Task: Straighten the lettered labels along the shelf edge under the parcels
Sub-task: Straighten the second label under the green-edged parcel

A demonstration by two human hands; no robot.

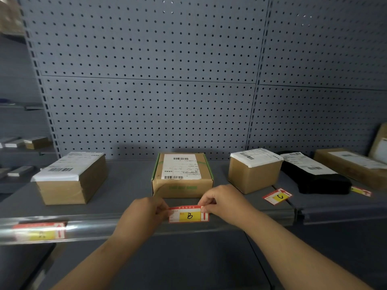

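A red and yellow label marked B [189, 215] is at the shelf's front edge, below the middle cardboard parcel [181, 176]. My left hand [144, 214] pinches its left end and my right hand [224, 200] pinches its top right corner. The B label sits level. At the left, another label [41, 231] sits behind the clear plastic edge strip [90, 225], under the left parcel [71, 178]. A label marked C [277, 196] lies tilted on the shelf in front of the third parcel [254, 170]. A further label [360, 191] lies by the black parcel [314, 174].
A grey pegboard wall [157, 80] backs the shelf. More cardboard boxes [351, 166] stand at the far right. Another shelving unit [21, 155] with small boxes is at the left. A lower grey shelf [167, 262] runs under my forearms.
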